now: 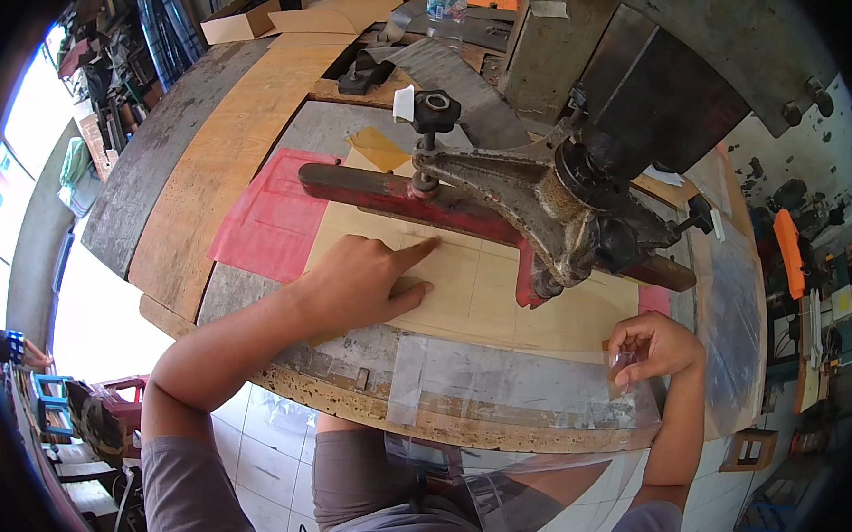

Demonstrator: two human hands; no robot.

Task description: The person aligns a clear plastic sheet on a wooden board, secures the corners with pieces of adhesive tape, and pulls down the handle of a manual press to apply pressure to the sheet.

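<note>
My left hand [354, 280] rests on a pale yellow board [463, 277], index finger stretched out and thumb apart, holding nothing. Its index fingertip touches the board just below a long red and dark metal bar [382, 190]. Between the bent fingers and thumb of my right hand [658, 347] is the edge of a clear plastic sheet [497, 388]. That sheet drapes over the table's front edge and hangs down above my lap. Over the board, a worn metal press head [553, 191] carries the bar. A pink-red sheet [274, 212] shows from under the board's left side.
A black knob [437, 110] stands up from the press arm, with another black knob [699, 213] at the right. More clear plastic [733, 317] lies on the table's right side. Far off are a plastic bottle [447, 1] and an open cardboard box [239, 22].
</note>
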